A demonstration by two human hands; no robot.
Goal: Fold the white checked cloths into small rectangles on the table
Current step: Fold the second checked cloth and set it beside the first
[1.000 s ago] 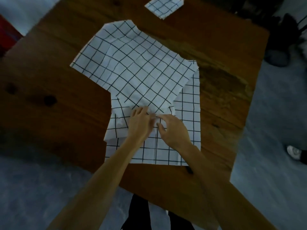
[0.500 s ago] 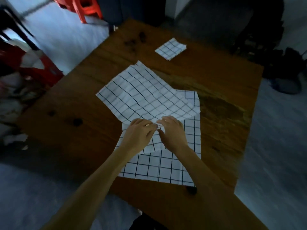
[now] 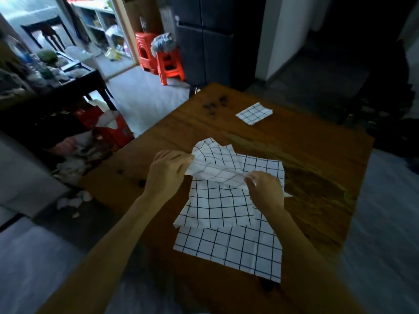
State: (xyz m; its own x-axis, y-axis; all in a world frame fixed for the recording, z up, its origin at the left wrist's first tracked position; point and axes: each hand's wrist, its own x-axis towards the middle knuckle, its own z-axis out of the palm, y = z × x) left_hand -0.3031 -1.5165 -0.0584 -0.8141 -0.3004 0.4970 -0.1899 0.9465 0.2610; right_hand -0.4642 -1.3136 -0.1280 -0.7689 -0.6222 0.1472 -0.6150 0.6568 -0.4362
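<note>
Near the middle of the table (image 3: 317,141), the left hand (image 3: 166,172) and right hand (image 3: 265,191) each pinch an end of the raised edge of the upper checked cloth (image 3: 217,200), which lies over another checked cloth (image 3: 231,248). This looks like its first fold; next, that edge needs laying down square on the opposite edge.

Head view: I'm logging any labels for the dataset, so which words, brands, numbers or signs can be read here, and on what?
None can be read.
The checked cloths carry only grid lines.
The red bag beside the table may bear print, but it is too blurred to read.
The items on the shelves are too small to read.
</note>
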